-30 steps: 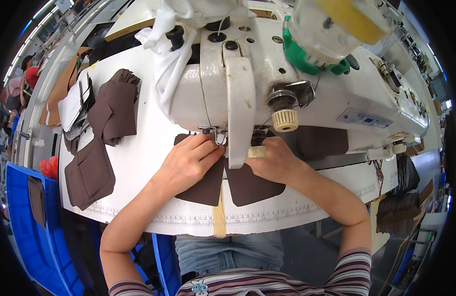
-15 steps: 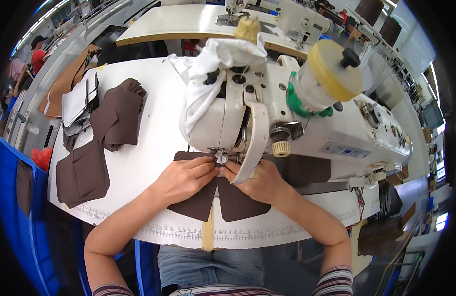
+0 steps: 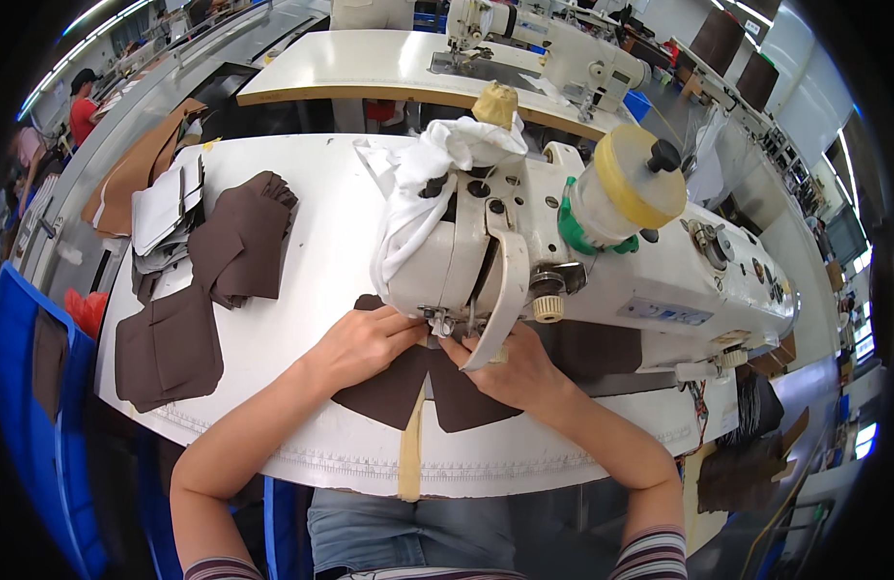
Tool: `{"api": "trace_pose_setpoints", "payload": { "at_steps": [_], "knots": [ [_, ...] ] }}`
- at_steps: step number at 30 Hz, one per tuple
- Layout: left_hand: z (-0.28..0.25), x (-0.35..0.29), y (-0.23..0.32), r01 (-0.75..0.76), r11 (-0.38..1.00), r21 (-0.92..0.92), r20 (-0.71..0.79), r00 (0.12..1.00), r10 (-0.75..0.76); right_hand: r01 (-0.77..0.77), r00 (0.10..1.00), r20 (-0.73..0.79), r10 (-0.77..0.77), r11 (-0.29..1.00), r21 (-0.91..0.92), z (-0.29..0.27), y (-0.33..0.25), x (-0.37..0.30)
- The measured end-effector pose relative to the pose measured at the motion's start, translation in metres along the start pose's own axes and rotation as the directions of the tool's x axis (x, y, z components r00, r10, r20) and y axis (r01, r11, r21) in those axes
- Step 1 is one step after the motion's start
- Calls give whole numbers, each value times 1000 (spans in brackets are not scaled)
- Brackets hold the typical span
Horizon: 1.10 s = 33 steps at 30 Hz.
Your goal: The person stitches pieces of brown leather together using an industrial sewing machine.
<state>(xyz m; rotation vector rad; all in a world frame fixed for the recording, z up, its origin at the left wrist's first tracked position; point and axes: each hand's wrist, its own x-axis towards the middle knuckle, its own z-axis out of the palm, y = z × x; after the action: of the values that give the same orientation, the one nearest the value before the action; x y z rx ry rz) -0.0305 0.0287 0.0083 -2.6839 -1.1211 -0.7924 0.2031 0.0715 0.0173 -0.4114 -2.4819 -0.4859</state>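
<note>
Under the presser foot of a white sewing machine (image 3: 430, 266) lie dark brown, flat panels (image 3: 381, 389), which look like leather or coated fabric. Two lobes of the work spread toward me with a narrow V-shaped gap between them. My left hand (image 3: 368, 342) pinches the work just left of the foot, fingers bent and close together. On the right, my right hand (image 3: 513, 369) grips the other lobe, its thumb and forefinger near the foot. The machine's curved white lever partly covers my right fingers. Its needle point and the seam are too hidden to make out.
Stacked brown panels (image 3: 242, 240), grey-white pieces (image 3: 167, 215) and a separate brown pile (image 3: 169, 346) lie at the left of the white table (image 3: 302, 406). A blue bin (image 3: 41, 425) stands beyond its left edge. A yellow-lidded container (image 3: 629, 184) sits atop the machine. Other people are far left.
The whole view has shifted slightly, with the machine sitting lower in it. My right fingertips have drawn a little away from my left ones; both hands stay at the brown panels by the foot.
</note>
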Motion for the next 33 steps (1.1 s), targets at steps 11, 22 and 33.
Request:
{"api": "trace_pose_setpoints", "payload": {
  "at_steps": [11, 22, 33],
  "knots": [
    [9, -6, -11, 99, 993, 61, 157, 982, -108, -143, 902, 431, -8, 938, 316, -38, -14, -17],
    [9, -12, -20, 301, 945, 130, 186, 928, -322, -333, 935, 256, 245, 853, 402, -2, -29, -32],
    [43, -17, -116, 449, 578, -681, 178, 868, -463, -133, 970, 228, 86, 971, 199, -6, -30, -10]
  ]
}}
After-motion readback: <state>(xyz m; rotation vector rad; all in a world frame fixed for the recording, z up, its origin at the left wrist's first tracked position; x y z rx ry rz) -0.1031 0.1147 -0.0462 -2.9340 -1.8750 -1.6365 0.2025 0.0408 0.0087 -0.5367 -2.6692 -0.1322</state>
